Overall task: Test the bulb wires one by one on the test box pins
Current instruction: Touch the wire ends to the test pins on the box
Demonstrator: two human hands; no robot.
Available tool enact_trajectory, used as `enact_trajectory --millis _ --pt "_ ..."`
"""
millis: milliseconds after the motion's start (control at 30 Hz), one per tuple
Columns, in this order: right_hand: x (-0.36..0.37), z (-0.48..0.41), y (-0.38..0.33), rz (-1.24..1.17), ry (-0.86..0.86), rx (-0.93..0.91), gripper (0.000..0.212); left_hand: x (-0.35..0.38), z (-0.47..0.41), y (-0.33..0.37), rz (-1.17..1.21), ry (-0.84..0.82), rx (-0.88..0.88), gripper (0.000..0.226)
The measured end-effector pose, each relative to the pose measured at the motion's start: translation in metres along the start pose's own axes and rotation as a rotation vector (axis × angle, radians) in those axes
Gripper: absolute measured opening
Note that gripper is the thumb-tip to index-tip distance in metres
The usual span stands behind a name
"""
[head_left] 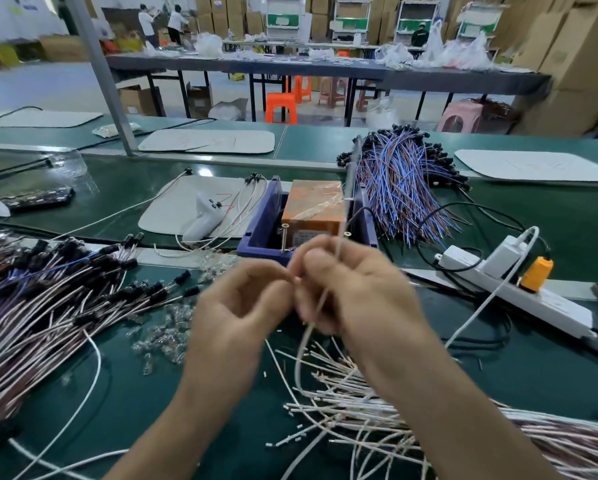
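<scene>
While left hand [242, 306] and right hand [356, 289] pinch one white wire [304, 344], two screws [284, 237] stand in one blue box [256, 233].

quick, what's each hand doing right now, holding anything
Left hand: fingertips pinched together; too blurred to tell what they hold.
Right hand: grips a white wire.

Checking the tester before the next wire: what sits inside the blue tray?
An orange box under clear film, two upright screws before it. The right hand, gripping a white wire, hides part of the tray.
</scene>
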State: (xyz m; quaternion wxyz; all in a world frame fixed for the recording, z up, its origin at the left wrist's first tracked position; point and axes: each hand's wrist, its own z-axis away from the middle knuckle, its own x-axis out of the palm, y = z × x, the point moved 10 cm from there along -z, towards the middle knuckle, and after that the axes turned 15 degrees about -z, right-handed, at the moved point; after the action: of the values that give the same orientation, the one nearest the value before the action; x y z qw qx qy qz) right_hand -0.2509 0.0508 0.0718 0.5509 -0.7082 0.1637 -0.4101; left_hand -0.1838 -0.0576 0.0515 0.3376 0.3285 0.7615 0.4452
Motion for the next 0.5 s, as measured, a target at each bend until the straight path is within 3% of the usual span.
enact_trajectory --millis 100,167,367,500 --pt "-0.019 -0.003 -0.019 -0.440 0.069 -0.028 0.022 0.046 0.017 0.004 -0.150 -0.302 0.034 0.049" --pt "-0.028 -0.007 -0.026 -0.579 0.090 -0.022 0.019 0.058 0.024 0.001 -0.237 -0.377 0.034 0.067" --pt "-0.053 -0.011 -0.043 -0.750 0.083 -0.065 0.024 0.064 0.024 -0.008 -0.215 -0.331 -0.014 0.017" --pt "-0.099 -0.012 -0.063 -0.453 0.215 -0.122 0.018 0.041 0.013 -0.024 -0.161 -0.217 -0.123 0.012"
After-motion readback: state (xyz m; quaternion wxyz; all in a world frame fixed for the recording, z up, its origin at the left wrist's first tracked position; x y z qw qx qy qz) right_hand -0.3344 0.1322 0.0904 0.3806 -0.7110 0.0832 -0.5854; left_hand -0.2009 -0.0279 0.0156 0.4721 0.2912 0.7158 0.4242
